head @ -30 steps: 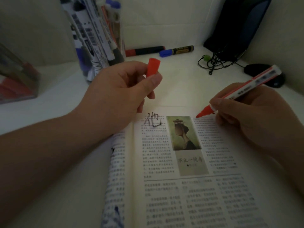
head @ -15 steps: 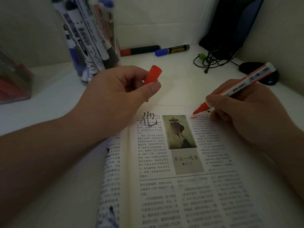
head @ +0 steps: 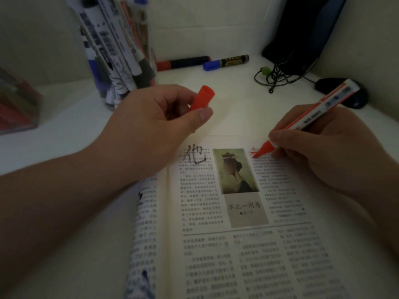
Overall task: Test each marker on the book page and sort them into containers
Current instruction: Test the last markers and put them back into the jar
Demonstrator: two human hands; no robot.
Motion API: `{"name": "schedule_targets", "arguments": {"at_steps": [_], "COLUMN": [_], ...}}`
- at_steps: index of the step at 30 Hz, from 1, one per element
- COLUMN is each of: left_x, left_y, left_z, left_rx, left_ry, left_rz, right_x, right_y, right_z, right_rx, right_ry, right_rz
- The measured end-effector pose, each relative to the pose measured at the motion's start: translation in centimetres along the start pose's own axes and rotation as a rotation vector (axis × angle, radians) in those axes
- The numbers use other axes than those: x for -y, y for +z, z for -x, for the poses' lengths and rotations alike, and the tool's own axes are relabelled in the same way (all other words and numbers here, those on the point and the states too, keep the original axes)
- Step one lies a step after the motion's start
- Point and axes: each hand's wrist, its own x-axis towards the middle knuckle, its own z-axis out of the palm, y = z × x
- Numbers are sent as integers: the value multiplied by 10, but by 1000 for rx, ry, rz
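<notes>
Pinched between our right hand's [head: 323, 143] fingers, in a writing grip, is the red marker [head: 311, 117]; its tip touches the top of the book page [head: 237, 255], just right of the small portrait picture [head: 235, 171]. Our left hand [head: 155, 126] holds the red cap [head: 201, 98] between thumb and fingers, raised above the bench [head: 233, 108] beyond the book's top edge.

We judge the task to be in its early or middle part. One black character [head: 194, 155], which reads as "他", is already written at the top of the left column, so at least one marker appears to have been tested. A few short red strokes [head: 254, 151] sit at the tip of the red marker, so this one does write; it remains to be capped and sorted. A clear cup [head: 121, 61] at the back left is crowded with markers, and a clear box [head: 17, 108] at the far left shows red shapes inside, too blurred for us to name. Which container holds tested markers and which holds untested ones we cannot tell. Two more markers lie against the back wall, a red-capped one [head: 183, 62] and a blue-capped one [head: 226, 61], apparently not yet sorted.

As for writing, the caption under the portrait reads roughly "不止一间房", though the last characters are soft. The body text is printed Chinese, too small to read. Labels on the red marker's barrel and on the markers in the cup show barcodes and print that we cannot make out.
</notes>
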Motion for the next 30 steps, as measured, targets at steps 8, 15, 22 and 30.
{"name": "schedule_targets", "arguments": {"at_steps": [8,15,22,30], "left_x": [-1,-6,-5,-4], "left_y": [-1,-1,0,1], "left_z": [1,2,3,2], "left_rx": [8,31,26,25], "left_ry": [5,-10,12,13], "left_rz": [-9,-31,-16,-14], "right_x": [-3,-2,-12,-1], "right_y": [-1,-3,-8,-6], "right_z": [0,0,-3,-1], "right_rx": [-39,28,-54,-69], "right_ry": [35,6,34,47], "right_rz": [-50,-28,-136,36]}}
